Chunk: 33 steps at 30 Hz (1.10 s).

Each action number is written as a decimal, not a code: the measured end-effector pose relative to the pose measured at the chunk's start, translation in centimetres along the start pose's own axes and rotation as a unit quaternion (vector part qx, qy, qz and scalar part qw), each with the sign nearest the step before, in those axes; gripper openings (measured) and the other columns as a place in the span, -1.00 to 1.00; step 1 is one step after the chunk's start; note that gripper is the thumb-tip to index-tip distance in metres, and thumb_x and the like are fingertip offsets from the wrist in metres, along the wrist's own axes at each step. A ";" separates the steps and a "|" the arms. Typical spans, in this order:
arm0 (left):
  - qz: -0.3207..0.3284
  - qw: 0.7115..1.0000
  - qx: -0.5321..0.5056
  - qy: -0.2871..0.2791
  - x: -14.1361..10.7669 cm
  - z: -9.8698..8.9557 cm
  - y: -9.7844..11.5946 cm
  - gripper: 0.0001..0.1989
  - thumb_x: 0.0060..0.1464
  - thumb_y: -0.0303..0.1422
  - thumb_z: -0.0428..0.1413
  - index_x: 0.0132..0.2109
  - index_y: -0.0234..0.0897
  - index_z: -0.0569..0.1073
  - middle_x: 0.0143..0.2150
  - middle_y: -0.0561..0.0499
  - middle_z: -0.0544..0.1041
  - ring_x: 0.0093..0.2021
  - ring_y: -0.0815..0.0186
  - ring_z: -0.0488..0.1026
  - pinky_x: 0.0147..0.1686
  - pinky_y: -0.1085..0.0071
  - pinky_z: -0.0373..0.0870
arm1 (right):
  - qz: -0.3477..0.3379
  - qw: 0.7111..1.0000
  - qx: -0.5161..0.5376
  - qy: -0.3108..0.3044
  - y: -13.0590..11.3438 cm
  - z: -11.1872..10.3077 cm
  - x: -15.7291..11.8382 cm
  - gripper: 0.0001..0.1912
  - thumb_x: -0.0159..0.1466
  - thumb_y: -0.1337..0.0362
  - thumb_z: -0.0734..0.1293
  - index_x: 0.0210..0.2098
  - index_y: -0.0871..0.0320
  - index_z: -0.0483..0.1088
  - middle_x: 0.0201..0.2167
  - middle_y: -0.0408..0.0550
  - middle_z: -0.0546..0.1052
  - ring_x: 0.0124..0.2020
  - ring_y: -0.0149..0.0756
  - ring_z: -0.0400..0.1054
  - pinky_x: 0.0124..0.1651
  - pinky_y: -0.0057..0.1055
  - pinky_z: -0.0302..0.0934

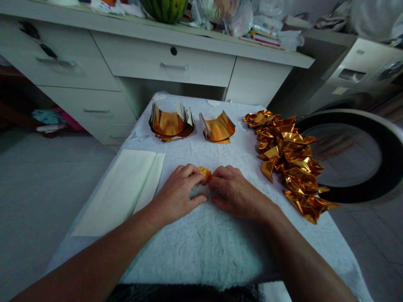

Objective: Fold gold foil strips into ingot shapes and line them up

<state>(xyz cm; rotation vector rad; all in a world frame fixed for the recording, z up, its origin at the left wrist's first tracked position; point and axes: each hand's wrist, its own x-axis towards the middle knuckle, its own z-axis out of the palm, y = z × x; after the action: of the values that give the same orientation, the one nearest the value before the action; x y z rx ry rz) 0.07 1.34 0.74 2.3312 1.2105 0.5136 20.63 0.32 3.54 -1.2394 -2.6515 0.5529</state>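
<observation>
Pinching small gold foil piece [205, 173] with left hand [181, 191] and right hand [234, 188], over middle of cloth-covered surface [192, 251]. Lying directly between both, with neither hand nearer; running roughly side to side along visible length, slanting down toward right hand, partly hiding from view. Facing larger curved gold stack [170, 124] and smaller curved gold stack [219, 127] just beyond. Having pale paper [118, 188] at left, heap of folded gold foil [294, 153] farther right.

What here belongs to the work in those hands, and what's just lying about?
Likely part of the work:
small gold piece, between left hand and right hand
curved gold sheets, two stacks
pile of gold shapes
perhaps the pale sheets

Likely just lying about:
watermelon
plastic bags
</observation>
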 end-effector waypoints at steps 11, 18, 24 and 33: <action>0.001 1.000 -0.001 0.007 -0.2 0.1 0.1 -0.72 -0.04 -0.33 0.32 -0.15 -0.22 0.48 -0.07 -0.03 0.41 -0.02 0.12 0.34 0.02 0.12 0.36 | -0.023 0.999 0.029 0.040 0.4 0.6 0.0 -0.93 0.25 0.42 0.33 -0.36 0.17 0.43 -0.17 0.00 0.41 -0.11 -0.21 0.22 -0.05 -0.25 0.10; 0.000 1.000 -0.004 0.006 -0.2 0.1 0.1 -0.73 -0.02 -0.33 0.30 -0.15 -0.19 0.47 -0.07 -0.02 0.41 -0.01 0.12 0.34 0.02 0.10 0.36 | -0.020 0.998 0.057 0.007 0.5 0.3 0.1 -0.92 0.21 0.44 0.32 -0.32 0.16 0.38 -0.24 -0.04 0.39 -0.16 -0.24 0.22 -0.06 -0.28 0.10; 0.002 1.000 -0.004 0.010 -0.3 0.0 0.2 -0.76 -0.01 -0.36 0.28 -0.15 -0.18 0.47 -0.08 -0.01 0.41 -0.02 0.13 0.34 0.02 0.11 0.36 | -0.021 0.999 0.042 0.001 0.4 0.4 0.0 -0.92 0.18 0.42 0.35 -0.32 0.14 0.41 -0.21 -0.04 0.40 -0.13 -0.22 0.22 -0.04 -0.25 0.09; 0.030 0.999 0.018 0.005 -0.3 -0.1 0.0 -0.84 0.10 -0.40 0.22 -0.15 -0.21 0.47 -0.10 -0.03 0.42 -0.02 0.14 0.33 0.00 0.13 0.35 | -0.032 0.999 0.034 0.018 0.6 0.5 0.1 -0.91 0.21 0.46 0.31 -0.38 0.17 0.40 -0.24 -0.04 0.42 -0.19 -0.26 0.22 -0.09 -0.30 0.07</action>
<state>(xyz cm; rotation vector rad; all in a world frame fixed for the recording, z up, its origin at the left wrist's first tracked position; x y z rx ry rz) -0.16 1.13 0.82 2.4044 1.1666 0.5280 20.85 0.64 2.81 -1.1309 -2.6094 0.5994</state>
